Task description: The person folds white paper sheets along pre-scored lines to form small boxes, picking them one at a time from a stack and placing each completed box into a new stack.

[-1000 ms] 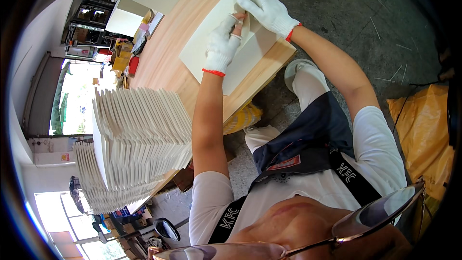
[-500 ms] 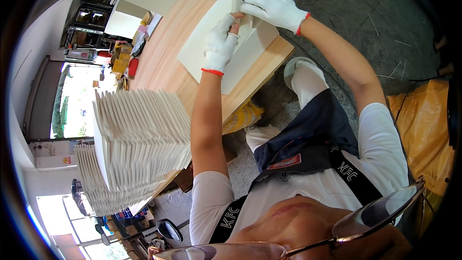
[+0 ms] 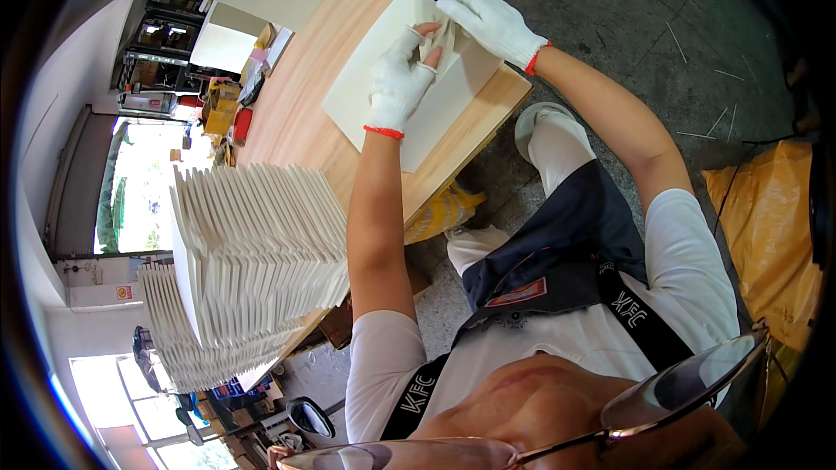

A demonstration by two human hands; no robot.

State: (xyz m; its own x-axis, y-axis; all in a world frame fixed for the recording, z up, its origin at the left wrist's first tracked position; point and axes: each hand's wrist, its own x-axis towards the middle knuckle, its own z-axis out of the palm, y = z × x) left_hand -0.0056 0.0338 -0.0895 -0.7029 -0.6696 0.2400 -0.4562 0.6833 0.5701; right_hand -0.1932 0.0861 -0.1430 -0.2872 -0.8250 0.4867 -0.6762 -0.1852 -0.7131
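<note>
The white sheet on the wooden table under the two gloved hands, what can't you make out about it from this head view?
- Crease in the white sheet: covered by the left hand and right hand.
- Fingertip grip: both gloves overlap there; too small to tell.
- Sheet's underside: hidden against the wooden table.
- Tall stack of folded white sheets: its base is hidden by its own leaning layers.

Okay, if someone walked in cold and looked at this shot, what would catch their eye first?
Probably the tall stack of folded white cardboard pieces on the near left part of the long light wooden table. Next, the two white-gloved hands, the left hand and right hand, meeting on a flat cream cardboard sheet at the table's far end. A crumpled yellow plastic bag lies on the grey floor at right.
</note>
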